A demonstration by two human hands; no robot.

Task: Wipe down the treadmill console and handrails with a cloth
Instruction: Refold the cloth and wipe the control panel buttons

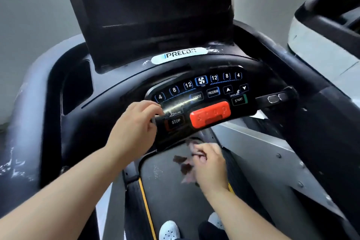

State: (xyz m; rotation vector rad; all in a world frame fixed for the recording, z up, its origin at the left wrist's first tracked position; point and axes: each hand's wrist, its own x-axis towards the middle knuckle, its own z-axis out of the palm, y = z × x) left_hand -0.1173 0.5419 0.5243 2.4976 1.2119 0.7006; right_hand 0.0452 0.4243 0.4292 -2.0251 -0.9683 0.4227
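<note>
Treadmill console (204, 64) fills view, black, dark screen (155, 9) up top, PRECOR badge (179, 55) below it. Handrail (21, 122) curves down at left, scuffed white. Belt (171, 191) below, person's white shoes (169, 231) on it. Button panel (200, 93) w/ red stop bar (210, 114) centre. L hand (134, 122) at panel's left edge by STOP key (176, 122), fingers curled; can't tell if gripping anything. R hand (209, 163) under console over belt, closed on dark reddish cloth (185, 163), blurred.
</note>
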